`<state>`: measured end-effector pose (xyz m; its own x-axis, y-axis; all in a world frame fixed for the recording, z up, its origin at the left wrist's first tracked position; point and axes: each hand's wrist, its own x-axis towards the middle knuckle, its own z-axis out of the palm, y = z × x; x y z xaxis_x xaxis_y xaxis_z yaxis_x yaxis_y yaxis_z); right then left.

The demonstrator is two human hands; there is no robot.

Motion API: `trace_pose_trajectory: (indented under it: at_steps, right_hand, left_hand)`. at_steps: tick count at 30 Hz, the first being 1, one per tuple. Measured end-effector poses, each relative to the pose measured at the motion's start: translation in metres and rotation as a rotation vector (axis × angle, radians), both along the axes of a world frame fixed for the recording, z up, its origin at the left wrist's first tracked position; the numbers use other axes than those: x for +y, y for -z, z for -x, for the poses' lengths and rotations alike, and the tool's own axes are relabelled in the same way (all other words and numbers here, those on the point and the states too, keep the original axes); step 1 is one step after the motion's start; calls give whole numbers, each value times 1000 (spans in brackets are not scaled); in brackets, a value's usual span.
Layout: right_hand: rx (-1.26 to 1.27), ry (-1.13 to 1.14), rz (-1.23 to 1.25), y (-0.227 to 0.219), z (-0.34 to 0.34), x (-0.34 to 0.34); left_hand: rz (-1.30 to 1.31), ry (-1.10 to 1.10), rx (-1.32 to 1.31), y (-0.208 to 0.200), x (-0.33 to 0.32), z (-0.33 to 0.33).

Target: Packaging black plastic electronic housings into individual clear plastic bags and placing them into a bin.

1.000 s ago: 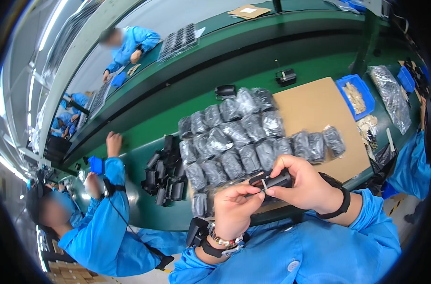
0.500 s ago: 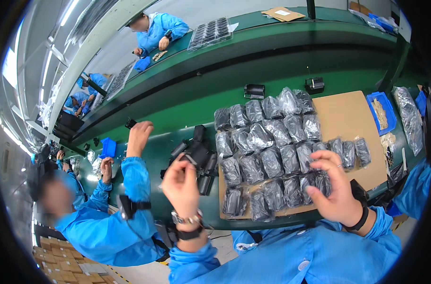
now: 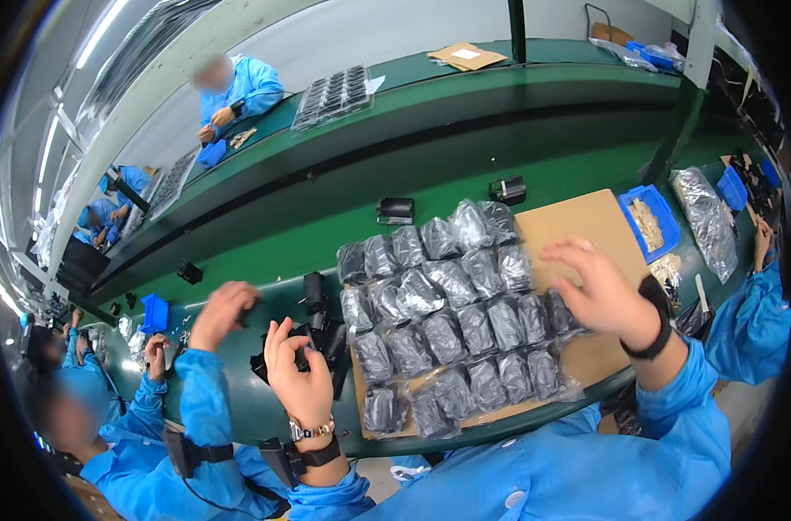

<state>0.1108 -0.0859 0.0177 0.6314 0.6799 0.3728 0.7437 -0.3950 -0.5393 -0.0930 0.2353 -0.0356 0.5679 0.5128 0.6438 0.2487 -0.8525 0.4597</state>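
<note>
Near the front of a pile of loose black housings [image 3: 326, 334], my left hand [image 3: 300, 378] is raised with its fingers curled toward the thumb. Something dark shows between them, but I cannot make out what it is. My right hand [image 3: 608, 295] hovers over the brown cardboard sheet [image 3: 578, 221], fingers spread and nothing in them. It hides part of the sheet and the end of one row of parts. Black parts wrapped in clear plastic bags [image 3: 447, 334] lie in several rows on the sheet, between my two hands.
At my left a co-worker's hand [image 3: 221, 314] holds a dark piece beside the pile. Two bare black housings [image 3: 395, 210] lie behind the rows. A blue tray [image 3: 669, 227] with beige pieces and a plastic-wrapped bundle [image 3: 706, 226] are at right, near another person's sleeve [image 3: 747, 334].
The view has turned, so the bench appears farther left. My right hand has lifted away from the bagged rows. The co-worker's hand has come down nearer the loose housings.
</note>
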Motion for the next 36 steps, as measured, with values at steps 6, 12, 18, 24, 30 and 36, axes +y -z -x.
trace_pose_trajectory:
  at_steps: [6, 12, 18, 24, 30, 36]
  right_hand:
    - [297, -9, 121, 9, -72, 69]
    - [-216, 18, 38, 35, -62, 137]
    - [-244, 4, 366, 15, -38, 189]
    - [-66, 38, 440, 35, -38, 201]
    - [83, -119, -99, -4, -54, 145]
    - [-48, -276, -207, -69, -56, 77]
  left_hand:
    - [209, 245, 77, -21, -36, -14]
    - [43, 314, 149, -30, -27, -58]
    - [-79, 74, 572, -28, -1, -127]
    - [-187, 95, 772, -16, 4, -148]
    - [-179, 306, 447, -58, 4, -129]
    - [-124, 690, 288, -130, -41, -122]
